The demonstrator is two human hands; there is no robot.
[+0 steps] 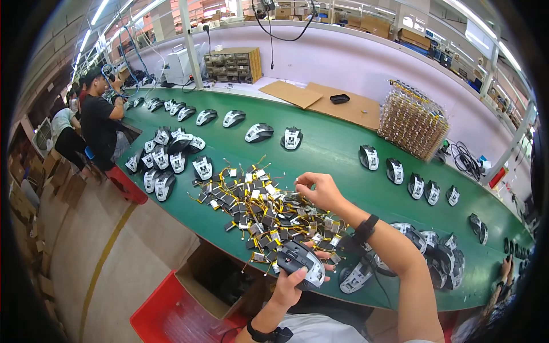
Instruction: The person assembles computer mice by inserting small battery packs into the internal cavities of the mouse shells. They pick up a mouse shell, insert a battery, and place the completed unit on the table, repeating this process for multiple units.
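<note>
Mouse shell [301,260], black and grey, sits in the left hand [291,281]: palm up, fingers curled under it, thumb laid over its near edge, forearm rising from the lower edge. Just beyond those fingers lies a heap of small batteries [260,208] with yellow tape and thin wires, spread on the green belt [331,151]. Right hand [321,191] hovers over the far side of the heap, wrist bent down, thumb and forefinger pinched at what looks like a thin wire; too small to confirm. Other fingers loosely curled. Right of that forearm, more mouse shells [437,257] crowd together.
</note>
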